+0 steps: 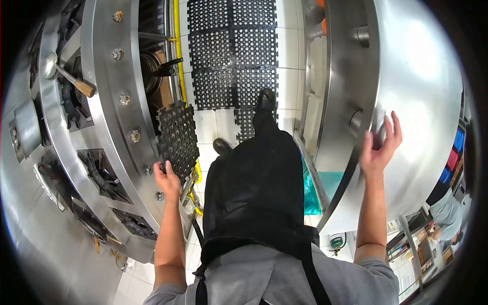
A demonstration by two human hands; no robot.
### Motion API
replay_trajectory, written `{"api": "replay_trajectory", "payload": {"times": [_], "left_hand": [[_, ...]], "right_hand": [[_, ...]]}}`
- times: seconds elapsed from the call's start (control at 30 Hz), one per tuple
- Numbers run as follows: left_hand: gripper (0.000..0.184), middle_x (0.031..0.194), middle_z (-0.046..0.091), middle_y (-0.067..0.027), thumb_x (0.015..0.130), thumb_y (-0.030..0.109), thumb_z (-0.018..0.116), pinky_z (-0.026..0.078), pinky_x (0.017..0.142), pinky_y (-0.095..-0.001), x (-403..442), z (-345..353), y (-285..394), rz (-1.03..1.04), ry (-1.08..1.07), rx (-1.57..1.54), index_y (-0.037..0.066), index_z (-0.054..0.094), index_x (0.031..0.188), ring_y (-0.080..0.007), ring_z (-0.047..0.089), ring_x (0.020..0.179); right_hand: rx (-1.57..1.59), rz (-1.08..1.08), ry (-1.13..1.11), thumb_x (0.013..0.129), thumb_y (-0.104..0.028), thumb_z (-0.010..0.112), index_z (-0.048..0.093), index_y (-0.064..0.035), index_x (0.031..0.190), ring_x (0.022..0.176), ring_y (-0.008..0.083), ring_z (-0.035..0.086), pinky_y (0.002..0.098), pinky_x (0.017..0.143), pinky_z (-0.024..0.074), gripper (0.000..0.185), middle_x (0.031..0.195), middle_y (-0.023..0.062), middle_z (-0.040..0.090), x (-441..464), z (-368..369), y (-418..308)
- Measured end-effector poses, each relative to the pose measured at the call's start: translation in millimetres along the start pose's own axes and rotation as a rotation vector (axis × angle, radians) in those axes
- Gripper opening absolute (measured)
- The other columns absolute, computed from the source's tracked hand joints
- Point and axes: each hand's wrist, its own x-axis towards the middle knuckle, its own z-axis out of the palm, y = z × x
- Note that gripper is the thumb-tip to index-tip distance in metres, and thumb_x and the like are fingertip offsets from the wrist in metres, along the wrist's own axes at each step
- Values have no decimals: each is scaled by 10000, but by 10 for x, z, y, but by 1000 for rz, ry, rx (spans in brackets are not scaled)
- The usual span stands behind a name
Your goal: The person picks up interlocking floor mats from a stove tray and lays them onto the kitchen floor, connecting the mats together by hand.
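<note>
Left grip (170, 183) pinches a perforated black mat (178, 133), right grip (377, 156) spread beside the steel counter (419, 96).

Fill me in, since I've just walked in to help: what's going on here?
A person's left hand holds a loose black perforated mat tile by its edge beside the stove. Their right hand is open at the edge of the steel counter; whether it touches is hard to tell. More joined matting lies on the white-tiled floor ahead.

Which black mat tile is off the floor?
The mat tile in the left hand, raised beside the stove; the other mat tiles lie flat on the floor.
</note>
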Motion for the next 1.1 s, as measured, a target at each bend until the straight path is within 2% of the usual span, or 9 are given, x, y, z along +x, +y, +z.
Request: {"api": "replay_trajectory", "payload": {"times": [0.07,0.23,0.67,0.7,0.73,0.8,0.87,0.93,1.1], "left_hand": [[206,799,575,-50,958,146,567,411,656,-259,-14,-10,-34,100,99,-59,-15,488,1060,-123,477,715],[218,866,587,-56,963,149,565,437,731,-262,-254,-204,372,-65,116,-299,-24,500,1079,-126,506,784],[164,858,614,-58,957,127,565,450,692,-244,-208,-516,-59,224,47,-168,-12,508,1021,-109,527,766],[198,851,612,-63,948,152,583,445,703,-253,-283,-604,56,109,21,-21,-16,515,1027,-112,521,772],[216,844,608,-65,940,169,596,446,705,-259,-241,-640,-186,81,-22,-29,-16,525,1025,-115,518,775],[206,694,478,11,938,176,604,349,525,-250,-203,-584,-616,302,33,-99,-3,529,1007,-77,396,606],[204,661,472,11,934,175,606,321,476,-244,-223,-622,-938,290,24,-96,-7,543,999,-67,375,556],[188,654,507,-5,931,168,602,346,487,-260,-364,-755,-1000,249,-47,-206,-1,545,989,-82,408,553],[158,615,511,-93,911,138,602,396,526,-316,-505,-1112,-1531,265,-57,-63,5,543,970,-152,454,546]], "right_hand": [[60,-84,54,822,-181,647,490,-17,1300,1265,369,360,452,1043,292,529,1389,254,381,21,-23,54],[94,-52,36,824,-217,626,487,-15,1308,1268,367,335,460,1047,273,542,1389,255,370,31,-54,135],[12,-9,136,813,-186,638,482,-33,1330,1252,352,370,447,1055,273,562,1378,190,423,-18,-69,70],[-42,-22,123,818,-196,644,483,-44,1333,1250,347,375,444,1054,278,561,1377,182,427,-44,-63,40],[-98,-39,113,824,-206,649,484,-55,1336,1248,343,381,442,1053,284,559,1375,175,431,-64,-50,10],[-166,-56,130,837,-230,649,481,-65,1341,1244,340,387,442,1051,288,556,1367,170,437,-94,-28,-26],[-225,-78,136,850,-254,649,478,-75,1345,1241,337,393,442,1049,292,553,1359,166,444,-155,2,-68],[-316,-64,179,877,-318,631,462,-95,1360,1232,336,405,448,1041,303,559,1339,160,458,-196,37,-107],[-507,89,238,898,-458,560,442,-176,1386,1249,335,407,468,1049,315,577,1331,132,481,-319,113,-17]]}}
